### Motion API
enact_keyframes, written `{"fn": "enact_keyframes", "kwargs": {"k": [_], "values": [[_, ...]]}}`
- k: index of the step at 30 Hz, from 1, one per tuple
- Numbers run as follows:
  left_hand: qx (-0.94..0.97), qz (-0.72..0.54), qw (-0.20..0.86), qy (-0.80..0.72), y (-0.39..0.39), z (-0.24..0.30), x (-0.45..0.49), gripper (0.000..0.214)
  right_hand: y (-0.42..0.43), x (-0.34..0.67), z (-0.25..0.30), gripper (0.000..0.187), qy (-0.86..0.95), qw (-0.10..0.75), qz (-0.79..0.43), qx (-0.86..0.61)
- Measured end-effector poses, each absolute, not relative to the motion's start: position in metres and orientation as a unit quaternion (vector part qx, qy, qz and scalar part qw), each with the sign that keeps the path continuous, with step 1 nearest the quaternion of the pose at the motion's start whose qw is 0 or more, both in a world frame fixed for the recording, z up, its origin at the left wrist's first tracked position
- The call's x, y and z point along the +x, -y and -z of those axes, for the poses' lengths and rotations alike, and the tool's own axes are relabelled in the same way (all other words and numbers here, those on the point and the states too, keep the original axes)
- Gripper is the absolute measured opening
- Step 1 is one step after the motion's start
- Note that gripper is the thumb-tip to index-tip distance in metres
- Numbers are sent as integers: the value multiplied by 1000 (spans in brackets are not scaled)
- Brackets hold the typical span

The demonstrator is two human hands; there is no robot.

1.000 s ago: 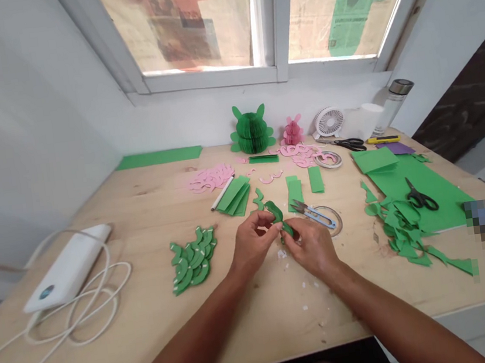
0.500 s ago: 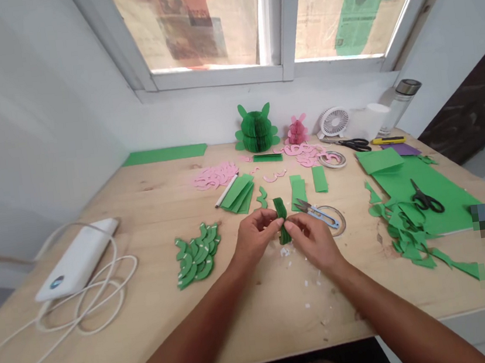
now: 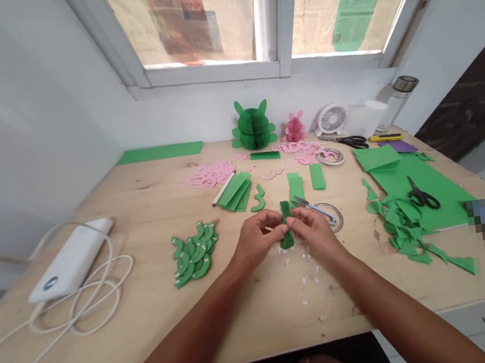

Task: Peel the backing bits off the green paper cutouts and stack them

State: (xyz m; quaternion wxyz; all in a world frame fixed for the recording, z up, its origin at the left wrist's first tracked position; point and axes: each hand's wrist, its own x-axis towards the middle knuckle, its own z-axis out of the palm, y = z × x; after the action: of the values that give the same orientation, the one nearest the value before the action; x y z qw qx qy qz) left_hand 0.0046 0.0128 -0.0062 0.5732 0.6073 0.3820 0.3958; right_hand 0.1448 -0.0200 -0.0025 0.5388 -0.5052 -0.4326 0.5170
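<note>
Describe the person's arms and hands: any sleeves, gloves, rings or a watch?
The left hand and right hand are bare: no gloves, and no rings or watch that I can see. The left arm and right arm are bare too, with no sleeves in view.

A pale wooden table (image 3: 155,333) carries a white power bank (image 3: 73,258) with coiled cable (image 3: 85,307), heaped green curved cutouts (image 3: 194,255), pink cutouts (image 3: 213,174), green strips (image 3: 235,192), thread snips (image 3: 314,208), green scraps (image 3: 401,230) and a green sheet (image 3: 445,195).
</note>
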Motion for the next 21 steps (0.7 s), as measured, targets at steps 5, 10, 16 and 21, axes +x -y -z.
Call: {"fn": "enact_keyframes", "kwargs": {"k": [5,10,16,21], "values": [[610,-392,575,-380,-13,4,5,21,20,145,2,22,414,543,-527,-506],[605,-392,582,-375,-13,2,4,22,20,146,1,21,409,545,-531,-503],[584,-389,606,-375,-14,2,3,25,20,148,0,21,411,544,-535,-499],[572,-389,614,-380,-13,-4,2,25,20,148,2,19,401,545,-551,-488]]}}
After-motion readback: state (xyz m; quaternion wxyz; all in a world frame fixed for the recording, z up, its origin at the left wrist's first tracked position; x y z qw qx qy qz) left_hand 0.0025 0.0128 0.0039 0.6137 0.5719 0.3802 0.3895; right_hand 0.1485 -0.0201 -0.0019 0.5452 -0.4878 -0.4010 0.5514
